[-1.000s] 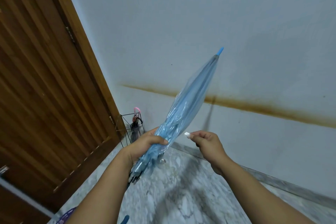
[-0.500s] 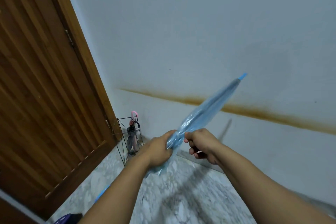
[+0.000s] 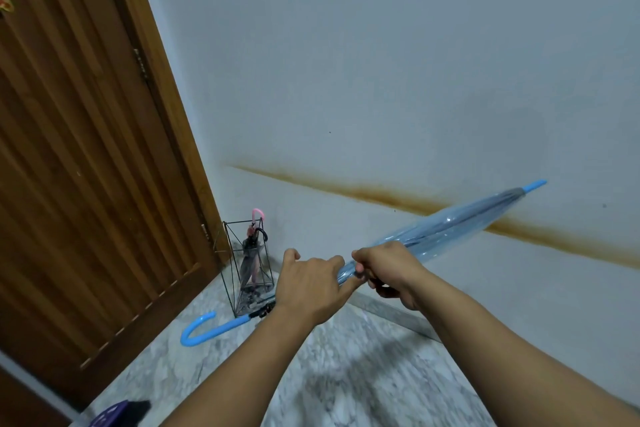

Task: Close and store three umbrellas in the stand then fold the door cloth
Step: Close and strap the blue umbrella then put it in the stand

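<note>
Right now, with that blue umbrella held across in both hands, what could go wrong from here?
1. The umbrella lies nearly level, its tip close to the wall; swinging it could scrape the paint.
2. The stand is thin wire and already holds two umbrellas; a hasty push might tip it.
3. The canopy looks loose beyond the right hand, so it could catch on the wire.

Wooden door [image 3: 86, 149], rust-stained wall [image 3: 381, 62], marble floor [image 3: 346, 374]

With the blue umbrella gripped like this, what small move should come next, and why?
Probably swing the blue umbrella tip-down toward the wire stand. It is closed and held near-level by the left hand and right hand, and the stand already holds two umbrellas.
</note>
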